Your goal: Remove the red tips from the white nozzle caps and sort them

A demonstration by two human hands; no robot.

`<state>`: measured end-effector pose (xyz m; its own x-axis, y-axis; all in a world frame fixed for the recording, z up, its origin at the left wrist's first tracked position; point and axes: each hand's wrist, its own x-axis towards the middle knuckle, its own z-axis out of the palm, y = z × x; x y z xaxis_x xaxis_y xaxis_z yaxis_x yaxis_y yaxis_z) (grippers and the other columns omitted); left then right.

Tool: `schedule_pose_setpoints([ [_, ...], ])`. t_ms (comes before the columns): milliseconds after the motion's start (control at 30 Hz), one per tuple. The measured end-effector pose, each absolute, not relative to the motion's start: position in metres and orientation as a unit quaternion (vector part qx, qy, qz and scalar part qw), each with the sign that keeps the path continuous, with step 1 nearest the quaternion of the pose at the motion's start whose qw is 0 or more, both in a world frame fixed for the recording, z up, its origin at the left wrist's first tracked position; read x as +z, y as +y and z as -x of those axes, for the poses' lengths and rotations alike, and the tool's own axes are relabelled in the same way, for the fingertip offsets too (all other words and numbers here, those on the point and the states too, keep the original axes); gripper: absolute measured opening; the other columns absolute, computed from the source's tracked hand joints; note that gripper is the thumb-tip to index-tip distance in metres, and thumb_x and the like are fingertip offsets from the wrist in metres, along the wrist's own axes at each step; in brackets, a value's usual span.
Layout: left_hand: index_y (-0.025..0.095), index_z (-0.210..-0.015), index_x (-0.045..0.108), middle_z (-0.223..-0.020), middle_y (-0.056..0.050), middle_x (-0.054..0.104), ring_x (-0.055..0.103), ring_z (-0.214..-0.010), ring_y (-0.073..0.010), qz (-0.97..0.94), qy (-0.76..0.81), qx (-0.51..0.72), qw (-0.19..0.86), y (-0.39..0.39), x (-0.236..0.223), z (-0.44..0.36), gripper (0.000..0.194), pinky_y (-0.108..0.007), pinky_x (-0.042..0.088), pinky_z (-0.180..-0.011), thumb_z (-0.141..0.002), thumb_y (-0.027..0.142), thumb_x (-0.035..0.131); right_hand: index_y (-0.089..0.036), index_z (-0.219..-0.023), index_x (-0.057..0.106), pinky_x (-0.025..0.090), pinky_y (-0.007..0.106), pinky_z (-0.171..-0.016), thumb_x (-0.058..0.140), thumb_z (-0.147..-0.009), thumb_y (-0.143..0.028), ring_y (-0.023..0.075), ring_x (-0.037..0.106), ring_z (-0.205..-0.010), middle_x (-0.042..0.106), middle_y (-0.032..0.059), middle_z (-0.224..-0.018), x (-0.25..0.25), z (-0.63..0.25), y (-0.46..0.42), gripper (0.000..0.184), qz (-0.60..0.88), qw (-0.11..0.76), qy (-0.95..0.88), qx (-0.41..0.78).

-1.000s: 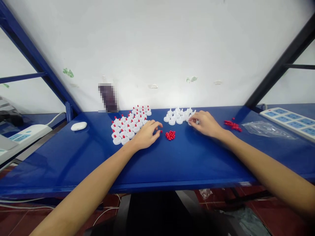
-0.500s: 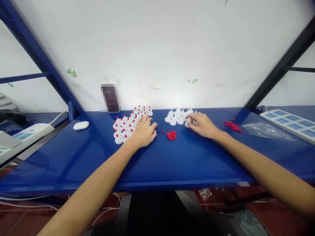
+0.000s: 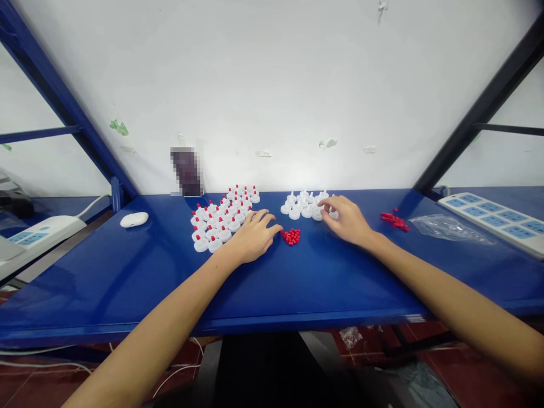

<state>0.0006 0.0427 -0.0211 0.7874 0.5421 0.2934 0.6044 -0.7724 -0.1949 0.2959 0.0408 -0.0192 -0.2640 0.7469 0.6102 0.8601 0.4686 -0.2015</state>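
Note:
My left hand (image 3: 254, 235) is open, palm down, its fingers spread. Its fingertip reaches the left edge of a small pile of red tips (image 3: 291, 237), touching or almost touching one. Left of that hand stand rows of white nozzle caps with red tips (image 3: 221, 218), partly covered by the hand. My right hand (image 3: 345, 218) is closed in a loose pinch at a white nozzle cap (image 3: 317, 215), at the near right of a cluster of bare white nozzle caps (image 3: 302, 202). The fingers hide part of this cluster, and their exact contact is hard to see.
Another heap of red tips (image 3: 395, 221) lies at the right beside a clear plastic bag (image 3: 446, 228). Power strips (image 3: 495, 218) lie at both sides. A white oval case (image 3: 134, 219) is at the left; a phone-like blurred object (image 3: 187, 173) leans on the wall.
My left hand has shifted right, its fingertip now at the loose red tip beside the pile. My right hand has closed slightly at the white nozzle caps. The view has tilted slightly.

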Motion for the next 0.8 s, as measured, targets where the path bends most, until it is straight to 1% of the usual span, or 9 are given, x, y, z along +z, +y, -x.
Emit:
schedule_pose_setpoints([
  [100,0.025,-0.140,0.050,-0.134,-0.013,0.054,0.041,-0.131,-0.0308,0.935,-0.308,-0.122,0.128,0.042,-0.020,0.000,0.045,-0.050,0.037,-0.107,-0.096,0.018,0.042,-0.021,-0.105,0.067,0.045,0.031,-0.068,0.050,-0.088,-0.026,0.0186,0.063,-0.063,0.070,0.0018,-0.073,-0.012,-0.291,0.033,0.024,0.547,0.307,-0.778,-0.030],
  [167,0.026,-0.144,0.046,-0.138,-0.013,0.050,0.041,-0.132,-0.0306,0.930,-0.319,-0.133,0.126,0.042,-0.019,0.000,0.048,-0.049,0.038,-0.107,-0.096,0.019,0.042,-0.021,-0.100,0.069,0.044,0.030,-0.065,0.051,-0.087,-0.027,0.0178,0.062,-0.059,0.069,0.0005,-0.067,-0.010,-0.289,0.030,0.023,0.567,0.286,-0.773,-0.004],
  [300,0.023,-0.138,0.051,-0.144,-0.017,0.043,0.039,-0.134,-0.0335,0.896,-0.386,-0.173,0.138,0.047,-0.018,0.004,0.044,-0.053,0.037,-0.107,-0.095,0.024,0.045,-0.019,-0.090,0.070,0.043,0.029,-0.061,0.051,-0.085,-0.029,0.0167,0.061,-0.054,0.067,0.0004,-0.062,-0.011,-0.290,0.029,0.022,0.553,0.268,-0.787,0.051],
  [400,0.019,-0.136,0.054,-0.145,-0.019,0.043,0.037,-0.136,-0.0369,0.868,-0.431,-0.197,0.147,0.053,-0.019,0.010,0.044,-0.058,0.033,-0.109,-0.093,0.026,0.048,-0.019,-0.089,0.070,0.043,0.028,-0.058,0.050,-0.085,-0.030,0.0157,0.058,-0.051,0.064,-0.0007,-0.059,-0.016,-0.290,0.031,0.023,0.519,0.269,-0.807,0.088],
  [500,0.018,-0.129,0.060,-0.131,-0.017,0.056,0.042,-0.132,-0.0356,0.879,-0.414,-0.192,0.134,0.059,-0.020,0.016,0.039,-0.057,0.035,-0.108,-0.092,0.024,0.048,-0.019,-0.089,0.069,0.042,0.028,-0.057,0.049,-0.086,-0.029,0.0155,0.056,-0.051,0.063,-0.0016,-0.057,-0.019,-0.288,0.031,0.022,0.495,0.266,-0.821,0.102],
  [567,0.018,-0.121,0.065,-0.117,-0.014,0.063,0.049,-0.124,-0.0316,0.896,-0.384,-0.190,0.113,0.063,-0.020,0.018,0.034,-0.052,0.040,-0.105,-0.092,0.021,0.046,-0.020,-0.090,0.069,0.042,0.028,-0.057,0.048,-0.087,-0.029,0.0158,0.057,-0.051,0.062,-0.0017,-0.057,-0.020,-0.287,0.030,0.023,0.495,0.267,-0.821,0.095],
  [633,0.017,-0.115,0.067,-0.111,-0.013,0.063,0.054,-0.116,-0.0277,0.907,-0.360,-0.200,0.093,0.065,-0.020,0.018,0.033,-0.047,0.045,-0.101,-0.092,0.016,0.044,-0.020,-0.091,0.069,0.042,0.029,-0.056,0.048,-0.088,-0.028,0.0163,0.057,-0.051,0.062,-0.0014,-0.057,-0.019,-0.286,0.030,0.024,0.508,0.272,-0.813,0.082],
  [700,0.016,-0.113,0.068,-0.111,-0.012,0.062,0.055,-0.110,-0.0243,0.913,-0.335,-0.222,0.069,0.065,-0.020,0.015,0.033,-0.041,0.048,-0.098,-0.091,0.012,0.043,-0.019,-0.091,0.069,0.044,0.030,-0.059,0.048,-0.088,-0.028,0.0171,0.059,-0.056,0.066,0.0010,-0.064,-0.017,-0.284,0.029,0.023,0.515,0.285,-0.806,0.068],
  [800,0.018,-0.105,0.069,-0.115,-0.010,0.059,0.054,-0.112,-0.0209,0.910,-0.309,-0.276,0.021,0.062,-0.022,0.010,0.033,-0.037,0.047,-0.100,-0.090,0.008,0.042,-0.020,-0.092,0.069,0.048,0.032,-0.069,0.051,-0.088,-0.027,0.0207,0.065,-0.078,0.071,0.0076,-0.094,-0.011,-0.279,0.027,0.020,0.490,0.309,-0.814,0.051],
])
